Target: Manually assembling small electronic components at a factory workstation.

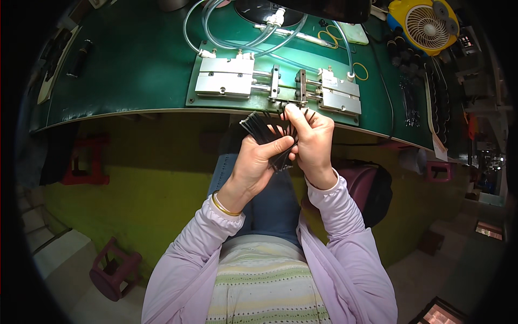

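Lavender sleeves [186,256] reach forward from the lower edge, with a gold-coloured bracelet [218,204] at the left wrist. Ahead of them the two hands meet over a bundle of thin black strands [258,128].

The left hand [254,157] grasps the bundle, its thumb laid across the strands; one set of ends fans out above this hand toward the upper left, while another shows below the thumb, between the two hands. The right hand [314,136] is closed just beside the left, at the bundle's right side, gripping some strands, a few of which poke out by its thumb and forefinger. What exactly lies between those tips is too small to tell.

Just beyond the fingertips is the near edge of the green bench [129,70]. On it, a silver block [224,78] and a second silver block [340,96] stand apart, their rods and dark end plates facing each other. Clear tubes [206,26] curve behind them. At the far right sits a yellow fan [429,28].
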A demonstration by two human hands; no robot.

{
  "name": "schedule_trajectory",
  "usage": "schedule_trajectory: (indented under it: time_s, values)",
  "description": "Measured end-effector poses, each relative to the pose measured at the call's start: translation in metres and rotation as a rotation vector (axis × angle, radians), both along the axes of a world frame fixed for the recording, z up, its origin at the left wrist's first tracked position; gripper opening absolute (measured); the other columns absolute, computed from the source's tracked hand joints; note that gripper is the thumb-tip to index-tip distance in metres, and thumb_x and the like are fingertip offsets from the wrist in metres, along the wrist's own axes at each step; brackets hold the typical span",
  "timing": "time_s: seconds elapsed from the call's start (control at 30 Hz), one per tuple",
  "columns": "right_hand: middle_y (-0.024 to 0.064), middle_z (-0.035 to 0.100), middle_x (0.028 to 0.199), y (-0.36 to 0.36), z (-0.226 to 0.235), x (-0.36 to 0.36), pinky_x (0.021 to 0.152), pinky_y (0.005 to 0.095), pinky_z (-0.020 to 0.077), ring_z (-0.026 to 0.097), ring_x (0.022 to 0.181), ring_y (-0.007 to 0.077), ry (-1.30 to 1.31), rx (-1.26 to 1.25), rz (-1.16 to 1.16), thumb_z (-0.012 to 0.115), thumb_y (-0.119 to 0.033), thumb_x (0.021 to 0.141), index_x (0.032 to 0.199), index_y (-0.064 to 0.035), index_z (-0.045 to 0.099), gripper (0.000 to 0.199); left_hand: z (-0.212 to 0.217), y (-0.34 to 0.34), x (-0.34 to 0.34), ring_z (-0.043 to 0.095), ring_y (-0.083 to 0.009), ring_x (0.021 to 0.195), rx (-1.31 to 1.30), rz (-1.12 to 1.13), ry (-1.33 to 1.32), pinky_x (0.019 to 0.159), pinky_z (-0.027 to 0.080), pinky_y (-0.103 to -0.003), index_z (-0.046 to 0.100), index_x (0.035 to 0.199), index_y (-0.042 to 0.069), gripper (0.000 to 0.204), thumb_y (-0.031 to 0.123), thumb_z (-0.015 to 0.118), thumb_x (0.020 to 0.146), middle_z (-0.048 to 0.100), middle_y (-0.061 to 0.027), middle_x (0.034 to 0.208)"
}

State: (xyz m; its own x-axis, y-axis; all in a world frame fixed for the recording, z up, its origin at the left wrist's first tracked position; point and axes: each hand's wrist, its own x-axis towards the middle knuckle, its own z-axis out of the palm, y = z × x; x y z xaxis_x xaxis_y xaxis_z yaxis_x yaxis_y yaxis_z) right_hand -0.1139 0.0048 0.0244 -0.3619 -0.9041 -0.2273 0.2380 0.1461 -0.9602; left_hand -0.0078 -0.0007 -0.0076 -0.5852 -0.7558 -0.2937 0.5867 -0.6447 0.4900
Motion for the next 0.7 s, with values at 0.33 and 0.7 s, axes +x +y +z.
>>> schedule_trajectory:
  time_s: [0.33,0.7]
  values:
    - [-0.0011,0.048,0.049,0.0065,0.0046,0.0076,0.028,0.0167,0.0301,0.038,0.033,0.0018,0.069,-0.092,0.045,0.054,-0.016,0.082,0.073,0.0014,0.059,0.021,-0.0012,0.001,0.0058,0.057,-0.0157,0.064,0.023,-0.027,0.072,0.054,0.046,-0.024,0.053,0.08,0.002,0.008,0.001,0.059,0.075,0.057,-0.0057,0.074]
    - [-0.0019,0.046,0.048,0.0012,-0.0033,0.0036,0.027,0.0165,0.0288,0.036,0.031,0.0022,0.07,-0.047,0.021,0.053,-0.017,0.082,0.074,0.0025,0.059,0.022,-0.0014,0.0016,0.0026,0.057,-0.0151,0.064,0.043,0.008,-0.01,0.055,0.046,-0.023,0.053,0.08,0.002,0.009,0.001,0.06,0.074,0.056,-0.0054,0.074]
